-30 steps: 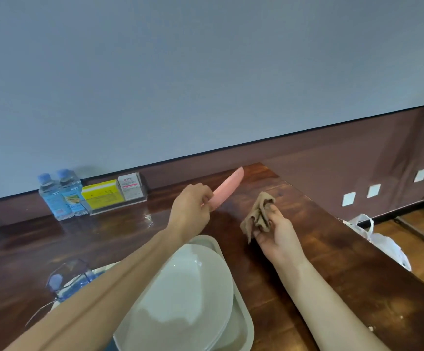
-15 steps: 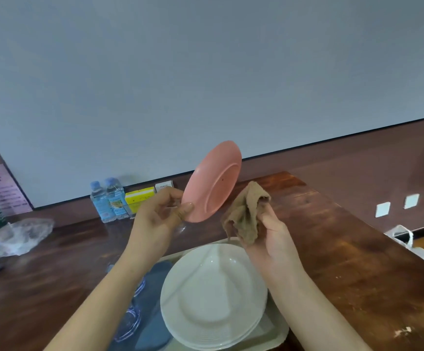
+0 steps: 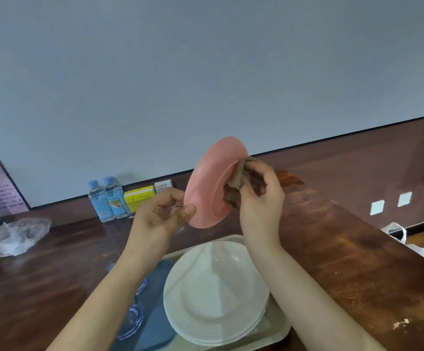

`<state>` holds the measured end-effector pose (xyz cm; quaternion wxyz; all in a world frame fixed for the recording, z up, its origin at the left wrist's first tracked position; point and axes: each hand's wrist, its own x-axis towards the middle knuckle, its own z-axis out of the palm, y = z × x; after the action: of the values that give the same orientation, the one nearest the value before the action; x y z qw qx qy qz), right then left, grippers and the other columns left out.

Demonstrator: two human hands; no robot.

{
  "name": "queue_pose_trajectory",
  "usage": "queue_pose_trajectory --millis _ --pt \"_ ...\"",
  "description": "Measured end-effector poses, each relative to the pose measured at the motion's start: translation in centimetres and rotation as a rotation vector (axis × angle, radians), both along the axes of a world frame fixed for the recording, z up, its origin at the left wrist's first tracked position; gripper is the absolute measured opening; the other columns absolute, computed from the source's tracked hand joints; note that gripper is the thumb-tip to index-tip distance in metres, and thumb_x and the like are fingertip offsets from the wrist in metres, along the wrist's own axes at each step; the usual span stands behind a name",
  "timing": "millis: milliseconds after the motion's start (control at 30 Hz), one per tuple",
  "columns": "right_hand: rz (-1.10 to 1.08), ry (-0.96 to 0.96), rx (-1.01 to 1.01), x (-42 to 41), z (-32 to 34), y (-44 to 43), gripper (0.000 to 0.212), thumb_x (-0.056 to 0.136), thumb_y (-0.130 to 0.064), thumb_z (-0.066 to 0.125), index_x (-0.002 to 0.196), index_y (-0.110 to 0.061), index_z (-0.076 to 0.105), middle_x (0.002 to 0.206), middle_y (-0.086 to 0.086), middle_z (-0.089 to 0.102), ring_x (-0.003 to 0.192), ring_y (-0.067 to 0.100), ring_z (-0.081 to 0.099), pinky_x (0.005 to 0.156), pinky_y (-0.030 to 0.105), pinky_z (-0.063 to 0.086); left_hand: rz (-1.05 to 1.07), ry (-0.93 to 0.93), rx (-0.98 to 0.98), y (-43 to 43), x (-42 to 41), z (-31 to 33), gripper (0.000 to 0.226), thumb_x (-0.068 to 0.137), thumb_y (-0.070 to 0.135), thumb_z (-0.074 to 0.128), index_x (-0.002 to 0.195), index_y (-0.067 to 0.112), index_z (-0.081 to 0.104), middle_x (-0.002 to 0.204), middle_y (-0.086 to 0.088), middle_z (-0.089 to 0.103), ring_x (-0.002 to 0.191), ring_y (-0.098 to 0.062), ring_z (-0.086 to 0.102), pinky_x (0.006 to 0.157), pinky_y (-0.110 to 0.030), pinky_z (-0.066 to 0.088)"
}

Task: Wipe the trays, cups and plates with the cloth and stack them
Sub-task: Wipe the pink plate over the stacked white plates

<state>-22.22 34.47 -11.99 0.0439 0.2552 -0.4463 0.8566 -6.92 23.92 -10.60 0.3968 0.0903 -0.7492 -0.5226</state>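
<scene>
Nearest, on a dark wooden table (image 3: 332,254), a beige tray (image 3: 278,331) holds a stack of white plates (image 3: 213,295). Just left of the stack lie a blue tray (image 3: 155,325) and clear cups (image 3: 132,323), partly hidden by the left forearm. Above and beyond the stack, both hands hold a pink plate (image 3: 206,188) in the air, tilted almost on edge. The left hand (image 3: 160,216) pinches the plate's lower left rim between thumb and curled fingers. The right hand (image 3: 261,198) has its fingers curled round a bunched brown cloth (image 3: 236,191), which is pressed to the plate's right-hand face. Farther off, by the wall, stand two small water bottles (image 3: 107,198) and a yellow box (image 3: 138,198). A crumpled clear bag (image 3: 21,236) lies at far left.
</scene>
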Motion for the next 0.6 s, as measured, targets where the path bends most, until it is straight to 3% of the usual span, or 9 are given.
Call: queue_pose_trajectory --millis 67,167,333,467,600 --pt "-0.017 0.029 0.048 0.5 -1.1 -0.1 0.036 0.09 0.016 0.058 0.108 -0.013 0.07 0.114 0.008 0.07 0.106 0.02 0.069 0.083 0.027 0.058 -0.003 0.028 0.007 0.1 0.1 0.5 0.017 0.089 0.016 0.083 0.098 0.004 0.074 0.09 -0.012 0.074 0.086 -0.026 0.065 0.079 -0.036 0.053" --pt "0.06 0.123 0.104 3.1 -2.6 0.2 0.038 0.089 0.016 0.057 0.106 -0.016 0.069 0.107 0.005 0.068 0.1 0.024 0.068 0.088 0.04 0.058 -0.002 0.021 -0.001 -0.1 -0.1 0.9 0.01 0.091 0.013 0.081 0.097 0.008 0.075 0.097 -0.022 0.074 0.085 -0.027 0.064 0.075 -0.033 0.053" --pt "-0.023 0.205 0.041 2.9 -0.2 0.9 0.036 0.088 0.019 0.055 0.106 -0.009 0.068 0.108 0.005 0.067 0.102 0.022 0.066 0.089 0.03 0.054 -0.005 0.0 -0.013 -0.1 0.0 0.7 0.013 0.088 0.02 0.075 0.096 0.009 0.076 0.099 -0.029 0.07 0.087 -0.026 0.065 0.076 -0.034 0.054" --pt "-0.067 0.118 0.027 -0.8 0.6 0.0 0.036 0.09 0.014 0.054 0.109 -0.014 0.067 0.113 0.006 0.065 0.099 0.023 0.068 0.083 0.046 0.061 -0.012 0.03 0.023 -0.1 0.1 0.7 0.014 0.086 0.019 0.076 0.095 0.008 0.075 0.091 -0.017 0.07 0.086 -0.022 0.063 0.074 -0.025 0.056" --pt "0.011 -0.043 0.137 -1.3 -1.9 -0.2 0.035 0.093 0.006 0.058 0.108 -0.023 0.069 0.107 0.002 0.072 0.104 0.029 0.07 0.086 0.059 0.06 0.002 0.054 0.01 -0.3 -0.1 0.8 0.017 0.086 0.019 0.076 0.098 0.007 0.076 0.094 -0.012 0.075 0.088 -0.02 0.067 0.081 -0.028 0.056"
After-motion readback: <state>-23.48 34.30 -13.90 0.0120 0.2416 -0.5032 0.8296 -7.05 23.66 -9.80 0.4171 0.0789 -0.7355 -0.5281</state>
